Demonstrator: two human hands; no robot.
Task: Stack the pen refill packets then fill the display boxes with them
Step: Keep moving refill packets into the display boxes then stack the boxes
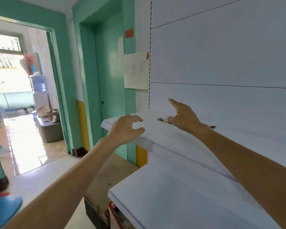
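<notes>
- Head view, centre of frame: right hand [183,119] sits over the pen refill packets [163,120] on the upper shelf [152,124], forefinger raised; I cannot tell whether it pinches one.
- Left hand [127,128] hovers at the shelf's left end, loosely curled, empty.
- Probably gathering; next, square the packets into a stack.

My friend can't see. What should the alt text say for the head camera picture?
Two bare arms reach to a white upper shelf: the right hand is beside small dark flat packets, index finger raised; the left hand hovers above the shelf's left corner, fingers loosely curled, holding nothing. A teal door and bright doorway lie left.
</notes>
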